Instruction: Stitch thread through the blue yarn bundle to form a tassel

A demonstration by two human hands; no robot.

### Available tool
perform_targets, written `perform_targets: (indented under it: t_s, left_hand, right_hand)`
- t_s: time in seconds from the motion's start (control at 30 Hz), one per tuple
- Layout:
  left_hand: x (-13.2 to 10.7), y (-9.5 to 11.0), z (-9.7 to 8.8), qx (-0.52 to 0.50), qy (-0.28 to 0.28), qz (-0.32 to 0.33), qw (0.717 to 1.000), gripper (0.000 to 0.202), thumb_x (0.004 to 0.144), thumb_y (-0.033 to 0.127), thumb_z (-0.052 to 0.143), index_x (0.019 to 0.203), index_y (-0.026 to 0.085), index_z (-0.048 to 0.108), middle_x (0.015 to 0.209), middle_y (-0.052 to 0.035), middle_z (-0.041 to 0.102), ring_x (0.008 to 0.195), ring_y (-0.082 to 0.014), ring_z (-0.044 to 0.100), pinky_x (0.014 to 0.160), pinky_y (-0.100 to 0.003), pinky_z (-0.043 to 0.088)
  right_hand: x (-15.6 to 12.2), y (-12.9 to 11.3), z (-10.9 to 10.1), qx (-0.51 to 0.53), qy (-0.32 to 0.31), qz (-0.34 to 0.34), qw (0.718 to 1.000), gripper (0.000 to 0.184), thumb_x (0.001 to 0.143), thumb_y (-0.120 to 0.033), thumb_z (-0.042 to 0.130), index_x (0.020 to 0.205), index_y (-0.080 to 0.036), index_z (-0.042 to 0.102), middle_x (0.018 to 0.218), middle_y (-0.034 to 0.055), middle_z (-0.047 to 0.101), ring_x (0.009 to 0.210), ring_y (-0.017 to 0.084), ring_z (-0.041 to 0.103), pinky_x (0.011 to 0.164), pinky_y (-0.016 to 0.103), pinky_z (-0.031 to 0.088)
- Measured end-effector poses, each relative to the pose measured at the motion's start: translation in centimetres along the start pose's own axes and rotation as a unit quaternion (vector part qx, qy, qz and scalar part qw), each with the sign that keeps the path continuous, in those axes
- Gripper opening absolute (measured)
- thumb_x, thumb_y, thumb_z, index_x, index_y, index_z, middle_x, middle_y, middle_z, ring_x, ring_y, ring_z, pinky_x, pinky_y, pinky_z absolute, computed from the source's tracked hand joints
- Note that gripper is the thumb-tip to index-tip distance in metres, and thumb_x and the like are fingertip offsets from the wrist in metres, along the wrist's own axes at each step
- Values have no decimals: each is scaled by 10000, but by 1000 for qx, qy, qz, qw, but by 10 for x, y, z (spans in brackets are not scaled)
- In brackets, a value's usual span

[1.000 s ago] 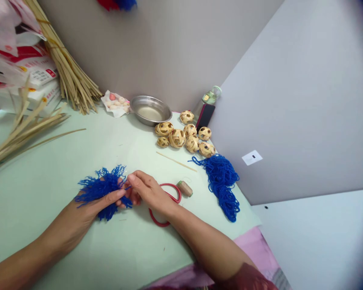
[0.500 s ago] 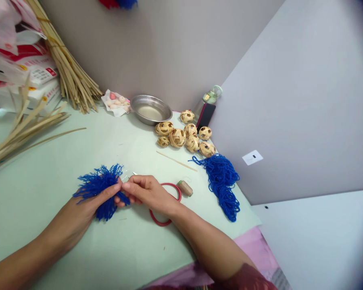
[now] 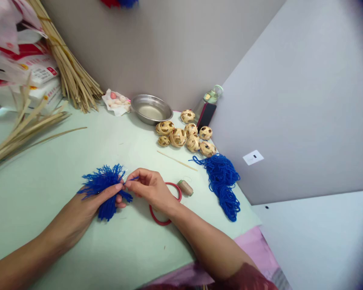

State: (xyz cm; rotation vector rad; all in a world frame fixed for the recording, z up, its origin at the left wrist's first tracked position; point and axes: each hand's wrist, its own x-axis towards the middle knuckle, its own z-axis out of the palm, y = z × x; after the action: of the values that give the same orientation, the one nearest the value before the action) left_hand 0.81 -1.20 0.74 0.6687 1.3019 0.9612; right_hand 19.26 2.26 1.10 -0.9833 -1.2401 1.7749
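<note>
A fluffy bundle of blue yarn (image 3: 104, 189) lies on the pale green table (image 3: 78, 153). My left hand (image 3: 90, 203) grips it from below, thumb and fingers closed round its middle. My right hand (image 3: 148, 188) is just to its right, fingertips pinched on a short blue strand at the bundle's edge. Red-handled scissors (image 3: 166, 203) lie under and behind my right wrist, partly hidden.
A thread spool (image 3: 185, 187) and a heap of blue yarn (image 3: 224, 183) lie to the right. Several woven cane balls (image 3: 184, 137), a thin stick (image 3: 177, 160), a metal bowl (image 3: 151, 109), a phone (image 3: 205, 116) and a bottle (image 3: 211, 96) stand behind. Cane strips (image 3: 27, 127) and boxes (image 3: 33, 74) fill the left.
My right hand's fingertips shifted slightly up and now pinch a blue strand at the bundle. The left hand and bundle moved a little to the right.
</note>
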Motion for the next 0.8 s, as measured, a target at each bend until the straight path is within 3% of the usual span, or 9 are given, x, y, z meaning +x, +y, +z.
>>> perform_targets:
  t_s: [0.23, 0.47, 0.63, 0.8]
  left_hand:
    - [-2, 4, 3, 19, 7, -8, 1000, 352, 493, 529, 1021, 623, 245, 858, 664, -42, 826, 656, -196, 742, 638, -230, 631]
    - [-4, 11, 6, -62, 17, -44, 997, 399, 424, 408, 1068, 743, 233, 902, 705, -20, 811, 594, -177, 696, 534, -246, 622]
    - [0, 8, 2, -72, -4, -41, 997, 447, 428, 491, 1084, 748, 240, 898, 729, -16, 807, 608, -172, 682, 539, -239, 621]
    - [-3, 7, 2, -13, 3, -22, 1000, 484, 409, 627, 1055, 588, 239, 828, 610, -16, 750, 609, -166, 662, 564, -207, 595]
  right_hand:
    - [-1, 3, 2, -1, -9, 23, 1000, 424, 692, -457, 985, 851, -193, 692, 758, -29, 685, 680, 110, 553, 701, 265, 445]
    - [-3, 0, 4, -31, -1, 31, 999, 361, 717, -402, 936, 829, -191, 665, 694, -60, 609, 634, 90, 475, 640, 249, 373]
    - [-4, 1, 4, -32, -8, 31, 999, 410, 735, -451, 947, 839, -194, 645, 717, -56, 614, 640, 92, 487, 663, 259, 390]
    - [-6, -6, 5, -43, -46, 31, 998, 508, 783, -623, 922, 837, -200, 645, 697, -48, 605, 651, 110, 510, 659, 264, 420]
